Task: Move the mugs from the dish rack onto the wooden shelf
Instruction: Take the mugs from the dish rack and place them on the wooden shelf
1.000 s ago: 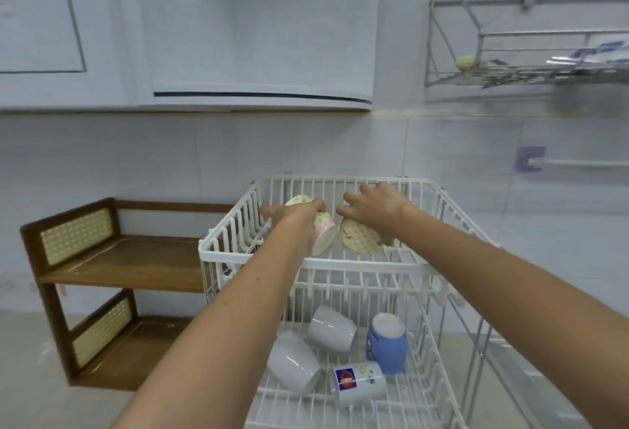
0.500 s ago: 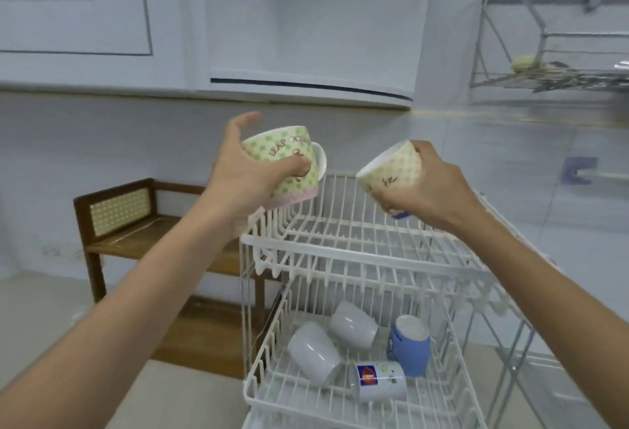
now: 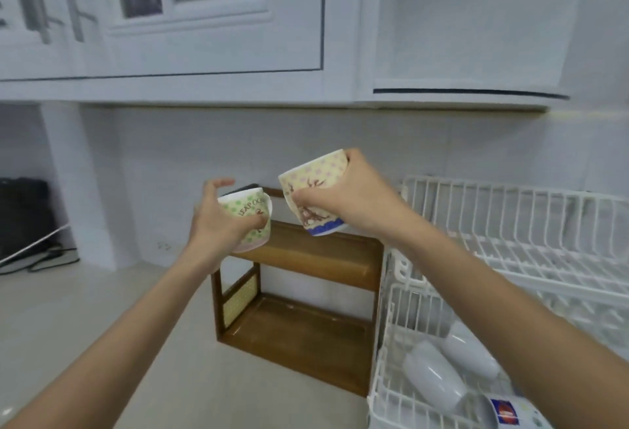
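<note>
Head view | left hand (image 3: 218, 224) fingers wrapping green dotted mug (image 3: 250, 216) | right hand (image 3: 343, 200) fingers clamping tilted yellow mug (image 3: 313, 187) | both hovering over wooden shelf (image 3: 306, 251) for placing

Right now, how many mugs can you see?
5: green mug in left hand, yellow mug in right hand, three in the dish rack below. Others may be hidden.
</note>
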Tool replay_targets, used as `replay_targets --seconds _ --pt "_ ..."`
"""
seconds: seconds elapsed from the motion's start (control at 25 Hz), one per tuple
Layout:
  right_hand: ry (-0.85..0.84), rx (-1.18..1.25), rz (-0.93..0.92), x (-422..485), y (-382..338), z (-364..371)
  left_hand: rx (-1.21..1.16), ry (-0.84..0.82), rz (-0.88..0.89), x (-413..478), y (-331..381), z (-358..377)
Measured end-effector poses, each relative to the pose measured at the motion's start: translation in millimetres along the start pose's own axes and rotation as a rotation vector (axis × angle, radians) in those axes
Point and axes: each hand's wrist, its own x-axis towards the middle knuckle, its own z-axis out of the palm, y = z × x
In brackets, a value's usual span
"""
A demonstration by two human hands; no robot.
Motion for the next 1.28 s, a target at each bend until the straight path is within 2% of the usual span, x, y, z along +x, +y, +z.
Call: replay_targets --seconds 0.24,0.4,0.52,0.88,1.2,1.28 --pt "0.185 -0.089 0.301 71.9 41.0 98.8 0.306 0.02 0.037 69.7 -63.4 18.2" --pt "0.245 -0.269 0.477 102.0 86.3 148.9 0.322 -0.026 -0.005 106.3 -100.3 38.3" --pt "0.288 -0.246 0.539 116.9 112.4 177.1 0.324 -0.05 0.048 122.7 -120.0 50.6" --pt "0.458 -0.118 0.541 132.4 144.9 211.9 0.26 -0.17 0.157 150.3 -154.0 74.4" --pt "0.342 -0.029 0.537 125.7 147.3 204.6 0.324 -0.302 0.149 145.0 -155.4 70.6" --pt "0.315 0.017 0.435 105.1 140.8 199.0 0.338 -0.218 0.222 128.4 -150.9 61.6"
